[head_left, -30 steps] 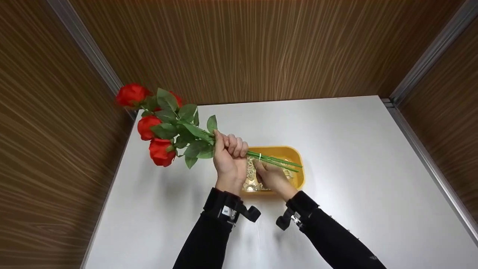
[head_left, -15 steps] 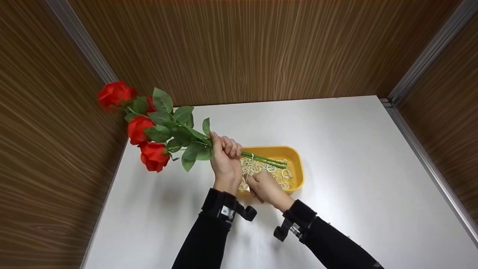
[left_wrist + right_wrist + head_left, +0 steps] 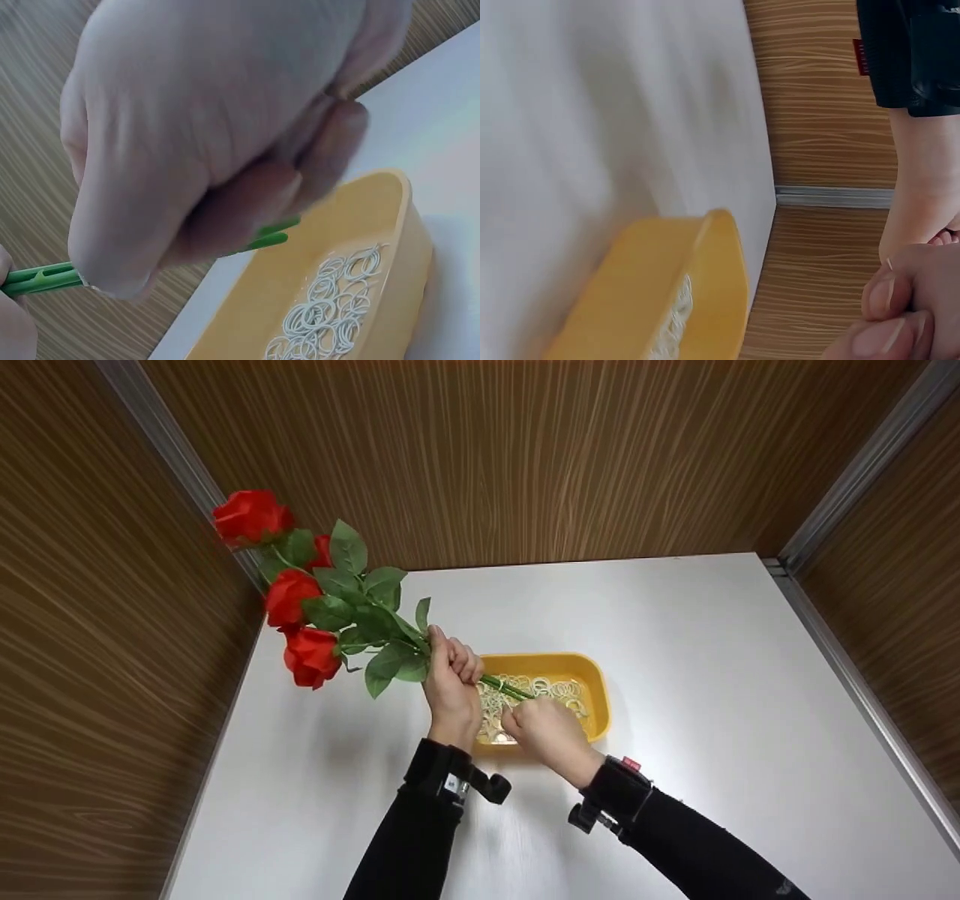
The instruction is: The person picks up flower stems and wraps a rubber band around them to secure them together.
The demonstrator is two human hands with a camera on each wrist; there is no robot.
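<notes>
From the head view, gripping the bunch of red roses (image 3: 330,600) in the left hand (image 3: 452,690), fingers curled tight round the green stems (image 3: 504,687); running the long axis from blooms at upper left, out past the table's far-left corner, down to cut ends at lower right over the yellow tray (image 3: 596,690); pinching at the stem ends with the right hand (image 3: 546,727), fingers curled, just beside the left fist and above the tray's near rim; lying loose in the tray, pale rubber bands (image 3: 551,688); leaving broad bare room on the white table (image 3: 712,660) to the right and near side, with wood-grain walls (image 3: 525,457) closing off the back and both sides.

At the left wrist, closing the fist (image 3: 217,142) fully round the stems (image 3: 41,277), green ends poking out on both sides; sitting below, the tray (image 3: 405,225) with bands (image 3: 330,307) heaped inside.

At the right wrist, showing only curled fingertips (image 3: 889,300) at the lower right, pressed together; cannot tell what is between them; standing at lower left, the tray's rim (image 3: 724,277) near the table edge.
</notes>
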